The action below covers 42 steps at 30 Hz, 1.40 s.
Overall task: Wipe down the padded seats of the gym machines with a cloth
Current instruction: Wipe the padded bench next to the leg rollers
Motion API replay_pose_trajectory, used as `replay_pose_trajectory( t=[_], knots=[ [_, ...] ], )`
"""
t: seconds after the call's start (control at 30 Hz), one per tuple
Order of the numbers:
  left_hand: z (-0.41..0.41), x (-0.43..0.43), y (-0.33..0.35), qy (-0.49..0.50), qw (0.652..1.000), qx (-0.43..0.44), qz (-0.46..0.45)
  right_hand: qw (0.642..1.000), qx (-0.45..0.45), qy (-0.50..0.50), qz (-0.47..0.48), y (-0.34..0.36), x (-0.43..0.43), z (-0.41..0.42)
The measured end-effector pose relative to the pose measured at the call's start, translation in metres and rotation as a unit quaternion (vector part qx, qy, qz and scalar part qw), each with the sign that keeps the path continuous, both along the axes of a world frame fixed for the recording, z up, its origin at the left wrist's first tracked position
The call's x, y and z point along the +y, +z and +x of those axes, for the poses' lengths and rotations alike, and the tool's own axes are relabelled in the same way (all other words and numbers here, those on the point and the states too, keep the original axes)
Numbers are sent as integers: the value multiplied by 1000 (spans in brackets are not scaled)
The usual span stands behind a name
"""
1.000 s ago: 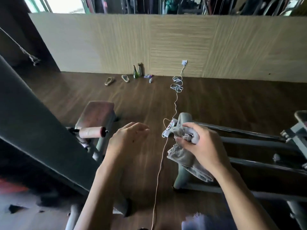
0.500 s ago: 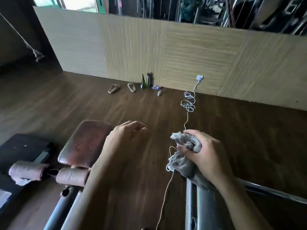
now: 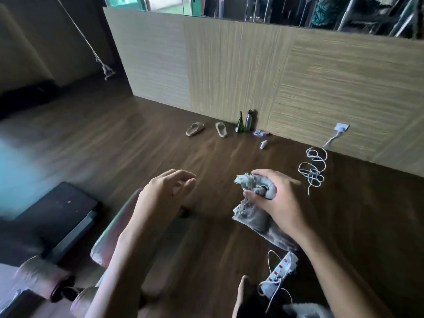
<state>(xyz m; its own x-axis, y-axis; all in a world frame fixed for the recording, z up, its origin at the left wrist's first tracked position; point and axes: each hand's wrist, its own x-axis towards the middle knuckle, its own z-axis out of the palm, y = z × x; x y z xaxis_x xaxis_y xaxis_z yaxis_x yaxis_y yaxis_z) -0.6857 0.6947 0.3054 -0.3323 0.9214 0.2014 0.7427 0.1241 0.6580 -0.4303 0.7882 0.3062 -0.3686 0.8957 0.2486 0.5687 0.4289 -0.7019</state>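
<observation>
My right hand has its grip closed around a bunched, frayed grey cloth, whose loose tail hangs below the wrist. My left hand is empty, fingers half curled and loosely open, hovering above the worn reddish-pink padded seat at lower left, not clearly touching it. To wipe well, I judge the cloth should be carried across to that seat, spread flatter, then pressed along the pad in overlapping strokes. Further out on the dark wood floor lie a white power strip and a coiled white cable.
</observation>
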Motion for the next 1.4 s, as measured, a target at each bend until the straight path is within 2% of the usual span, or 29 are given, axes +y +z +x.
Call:
replay_pose_trajectory(
  t=[0.43,0.7,0.9,1.03,1.13,1.27,1.4],
  knots=[
    [-90,186,-6,178,982,-63,26,978,-66,197,20,8,267,-135],
    [-211,297,-18,249,965,-74,42,955,-84,276,62,20,403,-298],
    [-299,320,-19,343,934,-85,51,920,-90,375,77,28,457,-432],
    [-335,298,-31,426,901,-71,41,869,-86,483,70,20,464,-522],
    [-347,275,-42,511,857,-56,21,813,-97,570,70,6,454,-590],
    [-358,252,-52,628,774,-61,49,724,-95,679,75,-16,423,-676],
    [-361,252,-56,748,660,-59,37,606,-71,788,84,-36,379,-752]
  ],
)
